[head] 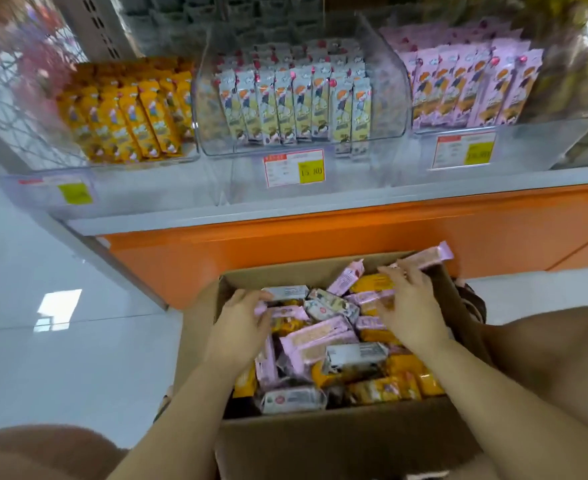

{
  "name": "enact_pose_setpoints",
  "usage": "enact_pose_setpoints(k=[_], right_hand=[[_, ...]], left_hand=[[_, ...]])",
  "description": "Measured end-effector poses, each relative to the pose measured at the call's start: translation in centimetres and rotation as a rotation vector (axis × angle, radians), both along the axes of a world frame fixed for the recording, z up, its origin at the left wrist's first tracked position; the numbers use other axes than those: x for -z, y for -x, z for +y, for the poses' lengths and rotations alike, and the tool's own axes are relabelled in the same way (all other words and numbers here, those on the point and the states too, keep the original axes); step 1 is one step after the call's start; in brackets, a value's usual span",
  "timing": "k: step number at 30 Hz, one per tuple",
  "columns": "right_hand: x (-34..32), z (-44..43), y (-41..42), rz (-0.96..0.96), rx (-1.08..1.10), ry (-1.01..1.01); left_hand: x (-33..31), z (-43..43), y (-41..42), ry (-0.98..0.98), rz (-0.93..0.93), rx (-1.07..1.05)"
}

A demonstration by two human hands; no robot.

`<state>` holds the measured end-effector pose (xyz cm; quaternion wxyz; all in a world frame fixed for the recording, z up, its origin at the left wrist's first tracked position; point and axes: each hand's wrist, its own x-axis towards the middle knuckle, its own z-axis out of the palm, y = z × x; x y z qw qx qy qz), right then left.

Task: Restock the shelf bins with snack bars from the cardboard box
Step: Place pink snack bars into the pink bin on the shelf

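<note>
An open cardboard box (323, 434) sits on the floor between my knees, filled with several loose snack bars in pink, orange and white wrappers. My left hand (237, 327) reaches into the box's left side and pinches a pink bar (262, 308) between thumb and fingers. My right hand (408, 306) is at the far right of the box, its fingers around a pink bar (427, 257) that sticks up over the rim. On the shelf above stand three clear bins: orange bars (130, 116) on the left, white bars (296, 105) in the middle, pink bars (465, 88) on the right.
Price tags (294, 168) hang on the shelf's front edge. An orange base panel (320, 237) runs under the shelf, right behind the box. Glossy white floor (43, 306) lies to the left. My knees frame the box at the lower left and right.
</note>
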<state>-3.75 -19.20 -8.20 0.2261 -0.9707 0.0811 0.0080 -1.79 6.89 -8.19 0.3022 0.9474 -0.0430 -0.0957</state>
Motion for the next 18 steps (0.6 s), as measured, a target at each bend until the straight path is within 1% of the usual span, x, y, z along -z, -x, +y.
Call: enact_pose_setpoints(k=[2,3,7,8,10,11,12,13,15,16,18], right_hand=[[0.8,-0.6,-0.5,0.068,0.014,0.025],[1.2,-0.7,-0.6,0.094,0.018,-0.001],[1.9,-0.4,-0.9,0.222,-0.014,-0.124],[1.9,-0.2,-0.8,0.222,-0.022,-0.13],[1.4,0.4,-0.7,0.146,-0.03,-0.057],[0.9,0.9,-0.7,0.11,-0.053,-0.027],[0.3,1.4,-0.8,0.096,-0.104,-0.04],[-0.2,2.1,-0.8,0.134,-0.184,-0.097],[-0.9,3.7,-0.9,0.3,-0.362,-0.178],[-0.9,4.4,-1.1,0.37,-0.423,-0.168],[-0.9,5.3,-1.6,0.483,-0.45,-0.126]], left_hand=[[0.9,0.6,0.7,-0.031,0.111,0.005],[1.1,0.8,0.9,-0.055,0.151,0.009],[1.5,0.8,0.5,-0.075,0.174,0.01],[1.5,0.8,0.4,-0.064,0.175,0.014],[1.8,0.7,0.2,-0.055,0.191,0.033],[1.9,0.7,0.1,-0.049,0.197,0.042],[1.9,0.6,0.0,-0.034,0.197,0.042],[2.0,0.5,0.0,-0.013,0.195,0.041],[2.0,0.2,-0.1,0.037,0.195,0.048],[1.9,0.2,-0.1,0.066,0.199,0.047],[1.9,0.2,0.2,0.142,0.232,0.023]])
